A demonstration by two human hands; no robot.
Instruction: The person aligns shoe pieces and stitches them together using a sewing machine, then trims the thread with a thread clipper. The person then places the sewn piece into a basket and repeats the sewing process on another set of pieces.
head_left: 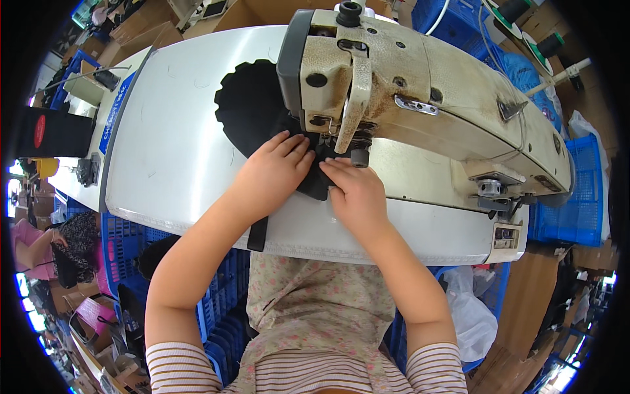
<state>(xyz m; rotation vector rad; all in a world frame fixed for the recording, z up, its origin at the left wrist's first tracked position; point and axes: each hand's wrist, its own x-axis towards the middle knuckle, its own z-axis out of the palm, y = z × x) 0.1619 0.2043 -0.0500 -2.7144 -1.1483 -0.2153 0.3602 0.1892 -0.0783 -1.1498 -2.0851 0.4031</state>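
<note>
Nearest you, your floral apron [321,295] and striped sleeves [180,368] fill the lower middle, with a white plastic bag [474,322] below the table at your right. A black strap [258,234] hangs over the near edge of the pale table [170,138], beside your left forearm; cannot tell whether it joins the cloth. Your right hand [359,194] lies palm down at the right side of the black fabric [252,108], fingers extended toward the needle area, thumb tucked close; cannot tell whether thumb and forefinger pinch the edge. Your left hand [277,172] rests on the fabric with fingers extended and nearly together, flat rather than wrapped round anything, its thumb hidden. The fabric lies on the table, partly under both hands and the head of the sewing machine [472,85]; its rounded, notched edge spreads out to the left. The machine's arm runs off to the right. Farther out, a blue crate [569,190] stands past the table's right end, and dark thread spools [550,44] sit at upper right
</note>
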